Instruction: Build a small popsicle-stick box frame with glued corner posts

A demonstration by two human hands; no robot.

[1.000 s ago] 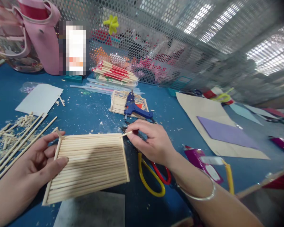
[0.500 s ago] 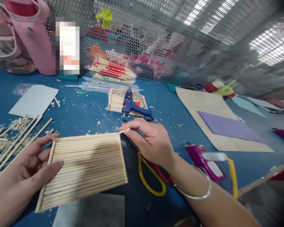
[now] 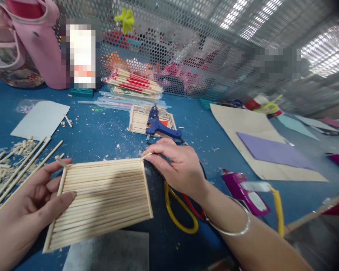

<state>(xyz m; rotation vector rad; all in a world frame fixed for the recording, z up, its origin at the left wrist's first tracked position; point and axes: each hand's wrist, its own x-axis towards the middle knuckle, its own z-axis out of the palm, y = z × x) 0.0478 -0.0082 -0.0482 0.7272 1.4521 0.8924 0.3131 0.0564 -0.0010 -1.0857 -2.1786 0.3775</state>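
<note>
A flat panel of pale wooden sticks is held above the blue table, with a thin stick along each short side. My left hand grips its left edge, thumb on top and fingers underneath. A short stick stands out at the upper left corner. At the upper right corner, my right hand pinches another short stick between thumb and forefinger. The stick's lower end meets the panel corner. A bracelet is on my right wrist.
A blue glue gun lies on a small stick frame behind my right hand. Yellow-handled scissors lie below that hand. Stick offcuts are at left, a purple sheet at right, bundled sticks behind.
My right hand has moved slightly left, bringing the pinched short stick closer to the panel's upper right corner. My left hand and the panel have hardly moved.
</note>
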